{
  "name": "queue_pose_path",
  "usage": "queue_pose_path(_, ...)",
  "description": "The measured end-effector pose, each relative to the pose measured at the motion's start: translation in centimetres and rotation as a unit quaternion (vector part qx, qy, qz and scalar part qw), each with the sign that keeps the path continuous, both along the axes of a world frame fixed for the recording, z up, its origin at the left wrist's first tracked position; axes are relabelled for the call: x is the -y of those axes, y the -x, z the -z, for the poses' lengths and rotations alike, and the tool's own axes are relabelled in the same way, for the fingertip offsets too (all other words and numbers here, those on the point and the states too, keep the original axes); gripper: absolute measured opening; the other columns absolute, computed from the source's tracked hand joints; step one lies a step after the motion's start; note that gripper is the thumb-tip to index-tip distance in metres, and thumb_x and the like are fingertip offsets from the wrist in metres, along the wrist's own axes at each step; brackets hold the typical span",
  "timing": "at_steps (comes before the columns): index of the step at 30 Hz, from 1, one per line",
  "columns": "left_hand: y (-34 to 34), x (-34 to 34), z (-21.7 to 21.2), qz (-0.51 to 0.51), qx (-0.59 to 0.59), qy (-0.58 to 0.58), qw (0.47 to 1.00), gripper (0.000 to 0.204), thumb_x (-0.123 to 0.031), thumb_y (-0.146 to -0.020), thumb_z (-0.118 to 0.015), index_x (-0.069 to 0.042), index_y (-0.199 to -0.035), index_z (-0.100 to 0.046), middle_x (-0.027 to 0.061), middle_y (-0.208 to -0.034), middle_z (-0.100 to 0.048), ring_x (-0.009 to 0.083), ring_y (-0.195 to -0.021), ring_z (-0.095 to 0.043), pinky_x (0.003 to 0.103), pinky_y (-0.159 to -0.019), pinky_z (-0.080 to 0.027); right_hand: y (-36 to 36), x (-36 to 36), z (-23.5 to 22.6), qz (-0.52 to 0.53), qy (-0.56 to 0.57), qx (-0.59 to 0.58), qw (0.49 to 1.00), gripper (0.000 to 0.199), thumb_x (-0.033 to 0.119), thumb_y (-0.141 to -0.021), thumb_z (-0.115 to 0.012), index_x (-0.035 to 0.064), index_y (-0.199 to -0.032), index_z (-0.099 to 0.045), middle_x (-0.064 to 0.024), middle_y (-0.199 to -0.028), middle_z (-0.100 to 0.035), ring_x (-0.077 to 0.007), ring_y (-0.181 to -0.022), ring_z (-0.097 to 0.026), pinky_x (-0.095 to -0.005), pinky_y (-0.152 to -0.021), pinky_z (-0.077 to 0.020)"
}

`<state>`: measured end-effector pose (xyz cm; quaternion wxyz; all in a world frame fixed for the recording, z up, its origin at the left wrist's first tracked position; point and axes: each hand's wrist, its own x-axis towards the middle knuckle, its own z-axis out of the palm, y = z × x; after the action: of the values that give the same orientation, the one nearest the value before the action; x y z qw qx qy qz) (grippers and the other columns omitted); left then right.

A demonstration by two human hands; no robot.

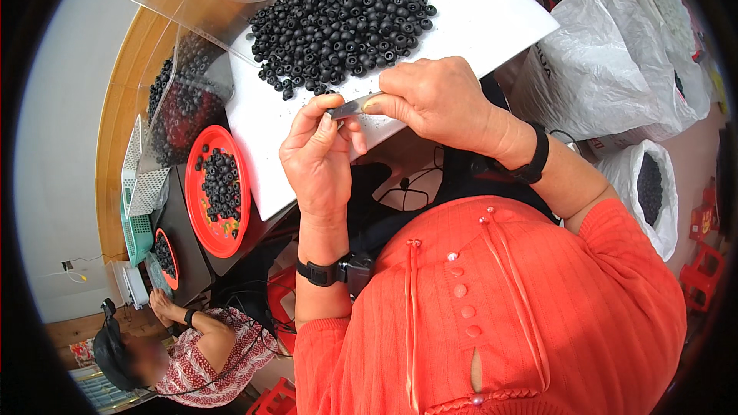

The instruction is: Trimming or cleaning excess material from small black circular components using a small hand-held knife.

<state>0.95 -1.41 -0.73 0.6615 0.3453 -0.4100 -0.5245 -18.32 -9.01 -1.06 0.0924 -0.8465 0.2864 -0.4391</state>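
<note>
White tabletop [492, 8] slanting across the upper centre. Pale wall [65, 107] and curved wooden strip [115, 100] at far left; dark tabletop [191, 252] lower down, bearing a red plate [244, 201] loaded with more black pieces. Co-worker [219, 365] in red-and-white patterned clothing at lower left, hands near a smaller red plate [174, 280]. White plastic bags [592, 46] and red stools [698, 280] toward the right rim.

Wide white stretch right of the heap, running to a pointed corner at upper right. Only a narrow strip between heap and near edge, left and right hands above that edge. Clear plastic bins [219, 77] close against the left side.

Black pieces [346, 23] round, matt, many with a hole, piled loosely at upper centre. Left hand [319, 157] pinching a small dark thing [332, 114], mostly hidden by fingertips; cannot tell its shape. Right hand [438, 100] gripping a flat grey metal blade [350, 110], thumb pressed along it, tip reaching the left fingertips. Ribbed red knit top [523, 300] below.
</note>
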Motion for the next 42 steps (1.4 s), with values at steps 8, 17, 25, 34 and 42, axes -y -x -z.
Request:
queue_pose_path(8, 0.1, -0.1, -0.3, -0.002, -0.020, 0.003, 1.000, 0.029, -0.006, -0.100, -0.058, 0.007, -0.125, -0.062, 0.0158, -0.098, -0.066, 0.0229, -0.079, -0.064, 0.032, -0.060, -0.054, 0.9, 0.0, -0.5, -0.025, -0.130, 0.066, 0.989, 0.039, 0.043, -0.091, -0.069, 0.0100, -0.072, -0.062, -0.0104, -0.059, -0.061, -0.0310, -0.054, -0.062, -0.0404, -0.050, -0.0450)
queue_pose_path(17, -0.3, -0.2, -0.1, 0.046, -0.029, 0.025, 0.998, 0.032, -0.004, -0.100, -0.057, 0.005, -0.131, -0.061, 0.0170, -0.108, -0.066, 0.0228, -0.088, -0.061, 0.029, -0.059, -0.052, -0.2, -0.4, -0.9, -0.001, -0.061, 0.041, 0.997, 0.034, 0.034, -0.091, -0.071, 0.0081, -0.073, -0.060, -0.0092, -0.059, -0.056, -0.0294, -0.052, -0.058, -0.0393, -0.048, -0.0416)
queue_pose_path(25, -0.3, 0.0, -0.1, 0.028, -0.039, 0.013, 0.999, 0.035, -0.003, -0.100, -0.056, 0.008, -0.133, -0.058, 0.0173, -0.107, -0.065, 0.0229, -0.087, -0.061, 0.028, -0.057, -0.051, -0.8, -0.5, -0.9, 0.026, -0.052, 0.026, 0.998, 0.034, 0.035, -0.092, -0.069, 0.0085, -0.073, -0.060, -0.0086, -0.061, -0.059, -0.0297, -0.055, -0.060, -0.0394, -0.049, -0.0431)
queue_pose_path(34, -0.2, 0.0, -0.3, 0.034, -0.032, 0.012, 0.999, 0.035, -0.003, -0.101, -0.055, 0.011, -0.133, -0.057, 0.0156, -0.105, -0.065, 0.0227, -0.086, -0.062, 0.028, -0.058, -0.052, -0.9, -0.5, -0.9, 0.025, -0.043, 0.008, 0.999, 0.034, 0.035, -0.093, -0.067, 0.0082, -0.075, -0.060, -0.0079, -0.064, -0.061, -0.0287, -0.057, -0.062, -0.0393, -0.050, -0.0446)
queue_pose_path(42, 0.1, -0.1, -0.3, 0.023, -0.015, 0.011, 1.000, 0.036, -0.003, -0.101, -0.055, 0.011, -0.133, -0.056, 0.0159, -0.105, -0.065, 0.0224, -0.085, -0.062, 0.029, -0.059, -0.052, -0.7, -0.5, -0.9, 0.026, -0.041, -0.001, 0.999, 0.033, 0.036, -0.094, -0.066, 0.0090, -0.075, -0.060, -0.0066, -0.064, -0.061, -0.0276, -0.056, -0.062, -0.0386, -0.049, -0.0449)
